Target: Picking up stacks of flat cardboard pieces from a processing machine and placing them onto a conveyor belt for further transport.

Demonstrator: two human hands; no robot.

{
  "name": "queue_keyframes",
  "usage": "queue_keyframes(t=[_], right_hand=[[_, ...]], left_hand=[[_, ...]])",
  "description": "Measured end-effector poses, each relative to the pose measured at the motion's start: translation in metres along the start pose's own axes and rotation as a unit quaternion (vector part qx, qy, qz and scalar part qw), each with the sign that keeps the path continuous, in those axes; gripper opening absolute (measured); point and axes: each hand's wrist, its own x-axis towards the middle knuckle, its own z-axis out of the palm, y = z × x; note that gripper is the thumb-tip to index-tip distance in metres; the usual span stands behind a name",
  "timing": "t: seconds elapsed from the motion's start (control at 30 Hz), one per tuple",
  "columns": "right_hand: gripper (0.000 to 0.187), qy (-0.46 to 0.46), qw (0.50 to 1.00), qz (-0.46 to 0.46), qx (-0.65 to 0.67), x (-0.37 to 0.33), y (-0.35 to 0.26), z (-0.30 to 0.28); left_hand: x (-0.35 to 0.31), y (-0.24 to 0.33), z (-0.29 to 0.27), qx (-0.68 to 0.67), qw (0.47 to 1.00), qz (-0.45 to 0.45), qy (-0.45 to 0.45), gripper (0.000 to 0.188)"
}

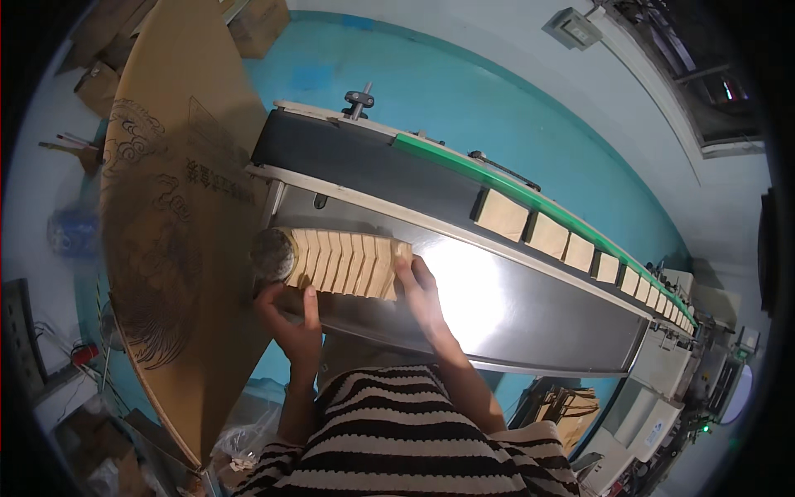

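Observation:
A row of tan kraft-paper packets stands face to face on the steel table, in front of me. At the row's left end sits a round, greyish object whose kind I cannot make out. My left hand is at the near left corner of the row. Its thumb presses the packets' near edge, and its other fingers curl beside the round object, partly hidden. My right hand grips the last packets at the right end, thumb on the near side and fingers behind.
Beyond the steel table runs a black conveyor belt with a green guide rail. Spaced tan packets line the belt toward a machine at right. A tall cardboard sheet stands close on the left.

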Motion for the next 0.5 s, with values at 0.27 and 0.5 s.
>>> queue_keyframes(t=[0.27, 0.5], right_hand=[[0.053, 0.021, 0.996, 0.03, 0.08, 0.01, -0.021, -0.024], [0.049, 0.025, 0.994, -0.1, -0.027, -0.009, -0.017, -0.005]], left_hand=[[-0.004, 0.004, -0.001, -0.071, 0.99, -0.064, -0.107, 0.05], [-0.015, 0.022, 0.029, 0.092, 0.978, 0.127, -0.141, 0.089]])
